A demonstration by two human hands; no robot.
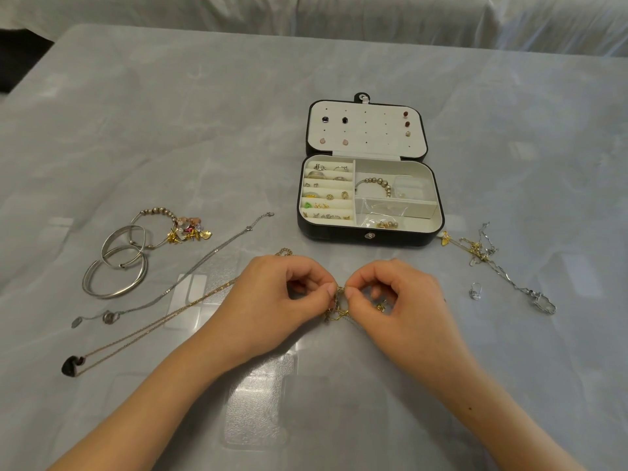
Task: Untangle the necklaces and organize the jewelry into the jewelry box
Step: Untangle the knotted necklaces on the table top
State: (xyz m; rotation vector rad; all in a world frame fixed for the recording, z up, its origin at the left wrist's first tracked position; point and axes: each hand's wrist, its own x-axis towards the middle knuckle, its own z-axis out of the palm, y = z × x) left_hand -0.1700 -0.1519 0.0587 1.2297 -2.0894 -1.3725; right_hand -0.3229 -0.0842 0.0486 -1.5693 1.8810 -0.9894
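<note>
Pinching a gold tangle (339, 305) between thumb and forefinger tips, left hand (272, 300) and right hand (404, 300) meet just before the open box (339, 234). 1 gold chain (162, 319) runs from under the left hand diagonally near-left to a dark pendant (72, 365); their join is hidden.

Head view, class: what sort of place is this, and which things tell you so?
Probably a room at home: a grey marbled table before a cloth-draped sofa, an open jewelry box, and the left hand and right hand pinching a tangled gold chain.
</note>
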